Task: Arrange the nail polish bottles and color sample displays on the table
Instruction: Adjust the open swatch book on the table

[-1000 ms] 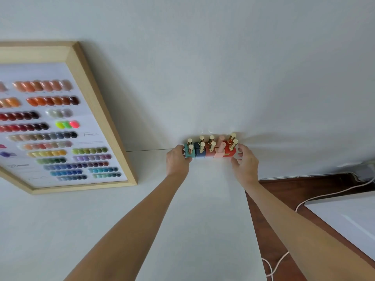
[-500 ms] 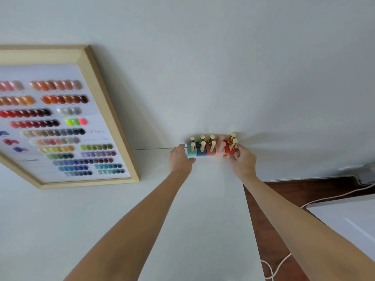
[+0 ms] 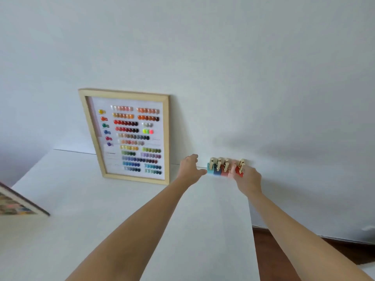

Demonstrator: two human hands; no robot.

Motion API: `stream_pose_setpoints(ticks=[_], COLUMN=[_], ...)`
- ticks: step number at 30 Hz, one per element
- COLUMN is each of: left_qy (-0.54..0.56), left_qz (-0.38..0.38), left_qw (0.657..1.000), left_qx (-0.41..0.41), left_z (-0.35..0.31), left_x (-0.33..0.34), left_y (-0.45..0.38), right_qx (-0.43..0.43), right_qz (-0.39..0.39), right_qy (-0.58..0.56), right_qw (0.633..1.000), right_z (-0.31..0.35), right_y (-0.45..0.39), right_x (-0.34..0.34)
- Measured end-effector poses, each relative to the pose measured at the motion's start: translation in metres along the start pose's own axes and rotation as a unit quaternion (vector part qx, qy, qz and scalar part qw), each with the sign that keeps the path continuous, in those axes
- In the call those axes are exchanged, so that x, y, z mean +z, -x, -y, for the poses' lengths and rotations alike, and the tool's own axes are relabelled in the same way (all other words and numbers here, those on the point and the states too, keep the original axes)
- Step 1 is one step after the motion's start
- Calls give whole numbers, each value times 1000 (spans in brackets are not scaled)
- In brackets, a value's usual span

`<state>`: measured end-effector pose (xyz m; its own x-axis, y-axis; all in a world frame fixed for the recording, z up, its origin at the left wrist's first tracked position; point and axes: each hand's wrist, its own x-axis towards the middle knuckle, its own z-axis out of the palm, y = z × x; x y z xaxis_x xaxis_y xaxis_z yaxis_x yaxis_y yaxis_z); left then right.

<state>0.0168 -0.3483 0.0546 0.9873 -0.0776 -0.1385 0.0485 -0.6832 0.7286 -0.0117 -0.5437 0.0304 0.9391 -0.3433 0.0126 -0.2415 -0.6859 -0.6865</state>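
Observation:
A row of nail polish bottles (image 3: 223,170) with gold caps, teal, blue, coral, pink and red, stands against the white wall at the table's back edge. My left hand (image 3: 189,169) is at the row's left end, fingers curled, thumb tip against the teal bottle. At the right end my right hand (image 3: 249,179) has its fingers on the red bottle and hides part of it. The row sits pressed between both hands. A wood-framed color sample display (image 3: 129,136) leans on the wall just left of my left hand.
The white table (image 3: 125,216) ends at a right edge near my right forearm, with dark wood floor (image 3: 269,252) beyond. A second sample display (image 3: 18,203) lies at the table's left edge, cut off by the frame.
The view has shifted, so the whole framed display and a second board at the left now show. Both hands stay at the ends of the bottle row; the left hand's fingers have drawn back slightly.

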Motion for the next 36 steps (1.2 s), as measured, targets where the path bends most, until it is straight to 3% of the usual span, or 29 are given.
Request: stream_pose_setpoints(ticks=[13, 29, 36], left_qy=[15, 2, -14], left_qz=[-124, -246, -274], left_qw=[992, 963, 951], left_qx=[-32, -113, -144], left_z=[56, 255, 330], left_x=[-134, -341, -401], left_y=[121, 286, 326], right_qx=[-118, -220, -260], right_qz=[63, 182, 218], right_qy=[15, -19, -16], right_qw=[991, 958, 940], right_z=[135, 335, 394], right_y=[83, 255, 307], right_x=[14, 165, 223])
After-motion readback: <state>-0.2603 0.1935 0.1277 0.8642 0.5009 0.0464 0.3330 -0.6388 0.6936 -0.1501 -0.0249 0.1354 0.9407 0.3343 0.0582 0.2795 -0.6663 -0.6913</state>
